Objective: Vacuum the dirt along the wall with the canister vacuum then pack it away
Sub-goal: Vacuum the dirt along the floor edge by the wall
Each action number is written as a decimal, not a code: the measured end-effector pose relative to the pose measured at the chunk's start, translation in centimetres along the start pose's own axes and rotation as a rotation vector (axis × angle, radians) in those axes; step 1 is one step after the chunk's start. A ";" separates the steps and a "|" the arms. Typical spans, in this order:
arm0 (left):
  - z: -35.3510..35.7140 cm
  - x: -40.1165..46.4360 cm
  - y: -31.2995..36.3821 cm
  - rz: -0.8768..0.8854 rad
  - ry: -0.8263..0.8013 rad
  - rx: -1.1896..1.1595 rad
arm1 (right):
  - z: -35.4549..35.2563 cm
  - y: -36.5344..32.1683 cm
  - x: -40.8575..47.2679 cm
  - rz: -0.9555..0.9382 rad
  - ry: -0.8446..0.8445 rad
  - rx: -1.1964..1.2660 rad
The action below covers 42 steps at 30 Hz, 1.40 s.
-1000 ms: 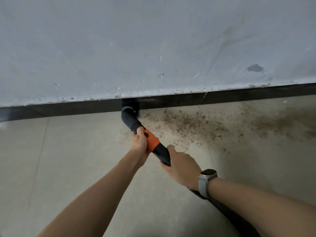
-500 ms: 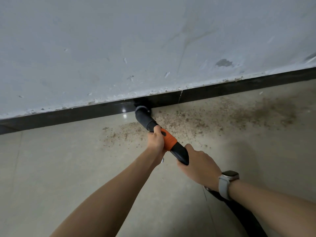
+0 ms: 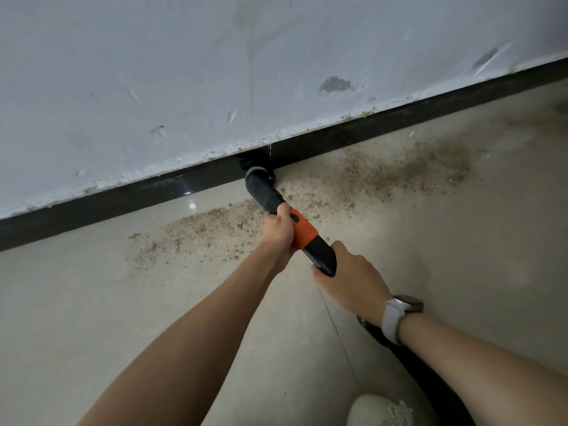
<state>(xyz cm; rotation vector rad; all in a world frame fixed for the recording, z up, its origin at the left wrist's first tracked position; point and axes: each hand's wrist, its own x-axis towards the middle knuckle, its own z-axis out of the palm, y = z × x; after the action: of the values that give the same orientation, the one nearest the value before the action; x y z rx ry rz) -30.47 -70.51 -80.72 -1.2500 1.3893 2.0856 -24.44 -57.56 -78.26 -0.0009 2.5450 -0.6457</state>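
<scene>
As nozzle point(image 3: 261, 186) slid right along baseboard point(image 3: 123, 201) | dirt point(image 3: 209, 232) now behind | both hands' fingers gripping wand point(image 3: 310, 241)

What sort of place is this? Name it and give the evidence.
Probably an indoor room, bare or under renovation: chipped painted wall, black skirting board, tiled floor strewn with gritty dirt.

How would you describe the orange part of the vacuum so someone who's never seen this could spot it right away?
Start at the black baseboard under the pale wall, where the vacuum's nozzle presses into the dirt. Follow the dark wand back to the left hand and right hand. Between them sits the orange collar, the only bright colour there.
</scene>
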 end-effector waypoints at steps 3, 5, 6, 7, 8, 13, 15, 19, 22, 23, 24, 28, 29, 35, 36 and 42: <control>0.8 0.0 0.0 0.007 -0.036 0.026 | -0.2 0.4 0.0 0.042 0.010 0.050; 1.2 -0.1 0.1 0.010 -0.051 0.034 | -0.3 0.4 0.0 0.058 0.018 0.079; 1.4 -0.2 0.2 0.013 -0.053 0.040 | -0.3 0.5 0.0 0.066 0.026 0.095; 1.5 -0.4 0.1 0.015 -0.055 0.044 | -0.3 0.6 -0.1 0.076 0.032 0.114; 1.7 -0.5 0.0 0.017 -0.057 0.043 | -0.3 0.7 -0.2 0.086 0.037 0.133; 1.2 -0.9 -0.7 0.017 -0.073 -0.005 | -0.1 1.1 -0.6 0.077 0.015 0.127; 0.3 -0.9 -0.3 0.031 -0.051 -0.014 | 0.1 0.4 -0.5 0.046 0.026 0.115; -3.5 -1.2 0.2 0.058 0.069 -0.038 | 1.0 -2.3 -0.6 -0.083 -0.051 0.042; -7.1 -1.6 1.0 0.081 0.161 -0.069 | 1.8 -5.1 -0.4 -0.202 -0.108 0.005; -8.3 -1.8 1.4 0.092 0.187 -0.086 | 2.1 -6.1 -0.4 -0.238 -0.120 0.003; -9.5 -2.0 1.8 0.100 0.215 -0.102 | 2.4 -7.2 -0.4 -0.278 -0.134 -0.002; -13.6 -3.4 1.4 0.073 0.317 -0.148 | 4.4 -9.7 -1.4 -0.368 -0.255 -0.053; -14.5 -3.9 0.9 0.063 0.338 -0.169 | 4.9 -10.1 -1.8 -0.385 -0.281 -0.082; -18.0 -6.7 -1.7 0.014 0.436 -0.249 | 6.8 -10.6 -4.4 -0.478 -0.334 -0.188; -18.3 -7.0 -2.2 0.010 0.448 -0.251 | 7.0 -10.5 -4.8 -0.497 -0.343 -0.194; -18.2 -8.4 -3.4 0.027 0.507 -0.236 | 6.7 -9.8 -5.8 -0.515 -0.385 -0.179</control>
<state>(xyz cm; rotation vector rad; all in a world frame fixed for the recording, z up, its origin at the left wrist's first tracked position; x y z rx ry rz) -14.73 -83.23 -78.25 -1.9713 1.3775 2.0829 -17.34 -68.51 -76.24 -0.7860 2.2141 -0.5334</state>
